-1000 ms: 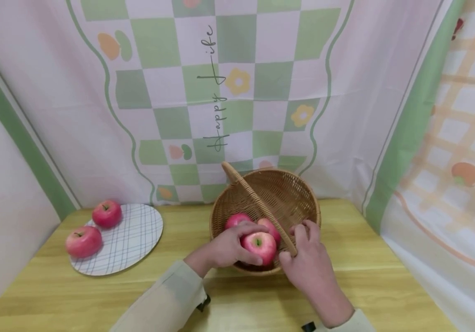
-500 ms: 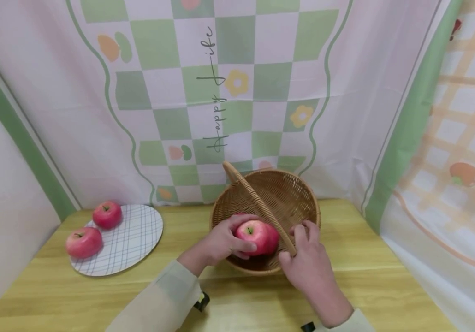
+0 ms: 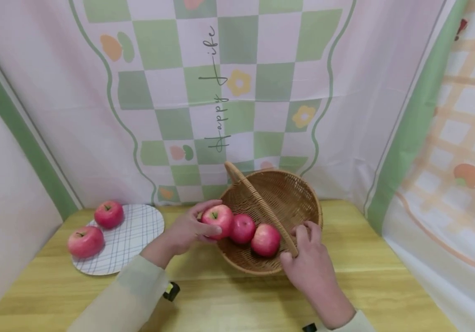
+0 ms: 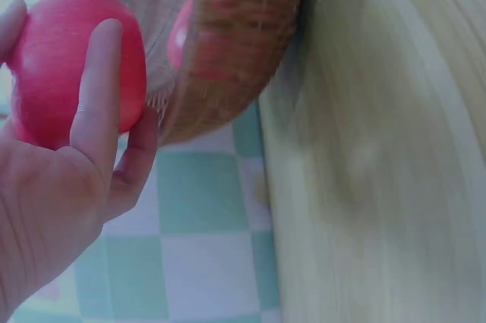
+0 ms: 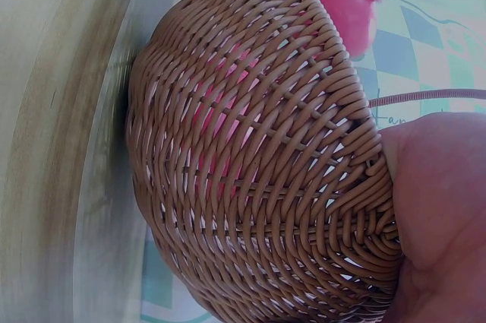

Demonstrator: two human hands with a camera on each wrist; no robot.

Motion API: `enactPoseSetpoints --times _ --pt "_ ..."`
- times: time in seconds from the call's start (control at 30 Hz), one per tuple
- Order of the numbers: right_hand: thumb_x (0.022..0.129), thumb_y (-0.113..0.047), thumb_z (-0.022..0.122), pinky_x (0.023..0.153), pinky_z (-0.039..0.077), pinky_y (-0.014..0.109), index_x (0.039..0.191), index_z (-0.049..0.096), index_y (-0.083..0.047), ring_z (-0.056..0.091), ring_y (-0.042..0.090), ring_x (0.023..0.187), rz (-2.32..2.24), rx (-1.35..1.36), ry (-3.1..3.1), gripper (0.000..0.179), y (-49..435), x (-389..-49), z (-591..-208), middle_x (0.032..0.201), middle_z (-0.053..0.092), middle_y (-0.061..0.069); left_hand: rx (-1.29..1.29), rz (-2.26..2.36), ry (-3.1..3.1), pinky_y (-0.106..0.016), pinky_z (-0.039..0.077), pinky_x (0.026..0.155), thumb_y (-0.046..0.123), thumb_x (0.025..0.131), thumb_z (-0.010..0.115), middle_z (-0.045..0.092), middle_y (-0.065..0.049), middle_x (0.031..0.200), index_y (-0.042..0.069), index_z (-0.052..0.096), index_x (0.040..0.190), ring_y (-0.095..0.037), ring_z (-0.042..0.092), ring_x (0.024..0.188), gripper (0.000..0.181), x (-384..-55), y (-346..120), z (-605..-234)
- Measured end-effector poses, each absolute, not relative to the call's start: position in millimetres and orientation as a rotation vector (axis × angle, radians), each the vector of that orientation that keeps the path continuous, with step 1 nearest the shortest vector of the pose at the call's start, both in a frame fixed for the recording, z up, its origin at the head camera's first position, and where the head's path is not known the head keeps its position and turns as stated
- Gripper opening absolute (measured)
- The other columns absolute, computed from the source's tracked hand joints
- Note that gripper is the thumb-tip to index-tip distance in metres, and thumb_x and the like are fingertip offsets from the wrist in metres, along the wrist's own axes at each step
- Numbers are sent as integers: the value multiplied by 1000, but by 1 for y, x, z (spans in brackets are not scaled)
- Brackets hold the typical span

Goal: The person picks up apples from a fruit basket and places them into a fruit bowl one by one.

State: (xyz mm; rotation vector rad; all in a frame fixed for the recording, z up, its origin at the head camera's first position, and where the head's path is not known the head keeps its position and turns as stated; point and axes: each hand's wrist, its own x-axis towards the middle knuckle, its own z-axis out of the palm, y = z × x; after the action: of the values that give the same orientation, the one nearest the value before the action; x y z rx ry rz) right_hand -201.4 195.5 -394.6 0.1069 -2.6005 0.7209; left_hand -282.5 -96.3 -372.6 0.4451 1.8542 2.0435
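Observation:
In the head view my left hand (image 3: 184, 230) holds a red apple (image 3: 217, 220) at the left rim of a brown wicker basket (image 3: 293, 196). The left wrist view shows my thumb and fingers round this apple (image 4: 53, 72), up beside the basket wall (image 4: 235, 42). Two more apples lie inside the basket, a darker one (image 3: 243, 229) and a paler one (image 3: 265, 240). My right hand (image 3: 313, 265) grips the basket where its handle (image 3: 258, 198) meets the near right rim. The fingers on the inner side of the rim are partly hidden.
Left of the basket lies a round plate with a grid pattern (image 3: 135, 237). Two red apples rest on it, one toward the back (image 3: 109, 214), one over its left edge (image 3: 86, 242). A patterned curtain (image 3: 237, 115) hangs right behind the wooden table (image 3: 229, 299).
My left hand has lifted the apple from among the others and carried it left to the basket's rim. Two apples are now uncovered inside. The right hand has kept its grip in place.

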Motion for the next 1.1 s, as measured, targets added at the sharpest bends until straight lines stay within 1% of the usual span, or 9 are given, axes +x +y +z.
enactPoseSetpoints --times 0.17,0.3,0.43,0.57,0.7,0.83,1.0,1.07,1.1 --pt "71 -10 67 60 50 53 112 53 -4 56 41 67 718 115 -2586 43 196 -202 -397 137 35 26 340 2038 1972 -49 57 80 -6 82 75 41 -26 142 8 43 150 -35 63 103 75 -281 -125 -367" --pt "71 -9 67 59 50 53 112 53 -4 55 40 65 721 124 -2581 44 196 -202 -397 137 34 27 113 2033 2121 -45 59 76 -5 83 74 43 -26 137 8 43 150 -34 63 98 75 -284 -149 -366" --pt "70 -8 67 57 49 52 111 53 -3 53 38 62 722 140 -2567 43 196 -201 -396 136 35 29 -86 2037 2200 -43 59 75 -2 86 71 41 -25 139 9 39 153 -31 62 98 75 -289 -174 -371" --pt "70 -7 68 57 50 53 110 54 -4 54 40 63 721 143 -2562 43 196 -201 -396 135 36 28 -214 2018 2235 -45 58 80 2 90 69 34 -25 147 11 31 157 -33 59 106 77 -294 -196 -378" --pt "70 -7 68 56 50 52 110 53 -5 54 40 64 725 137 -2570 43 197 -202 -396 136 36 28 -320 1998 2256 -45 56 84 5 93 68 26 -24 156 16 26 159 -37 50 121 80 -301 -214 -386" --pt "70 -7 68 56 50 51 110 53 -4 54 38 62 720 149 -2569 42 198 -202 -396 135 36 29 -329 1936 2338 -46 55 87 6 94 68 21 -25 158 13 23 160 -39 42 130 80 -311 -230 -395" --pt "70 -7 68 57 50 52 109 53 -4 54 38 63 719 148 -2569 42 198 -201 -397 135 35 28 -252 1719 2564 -46 44 103 13 93 69 19 -26 159 7 21 159 -37 31 138 82 -324 -246 -402" --pt "70 -8 67 58 50 52 109 53 -5 54 38 65 721 147 -2573 42 197 -201 -396 135 35 28 -258 1673 2607 -45 40 106 15 94 68 19 -26 159 7 20 159 -36 29 138 82 -328 -251 -404" --pt "71 -8 67 59 50 52 109 53 -5 55 39 66 720 146 -2575 42 197 -201 -396 135 35 27 -269 1688 2593 -46 42 104 15 94 67 18 -26 160 7 19 159 -36 29 138 82 -329 -252 -405"
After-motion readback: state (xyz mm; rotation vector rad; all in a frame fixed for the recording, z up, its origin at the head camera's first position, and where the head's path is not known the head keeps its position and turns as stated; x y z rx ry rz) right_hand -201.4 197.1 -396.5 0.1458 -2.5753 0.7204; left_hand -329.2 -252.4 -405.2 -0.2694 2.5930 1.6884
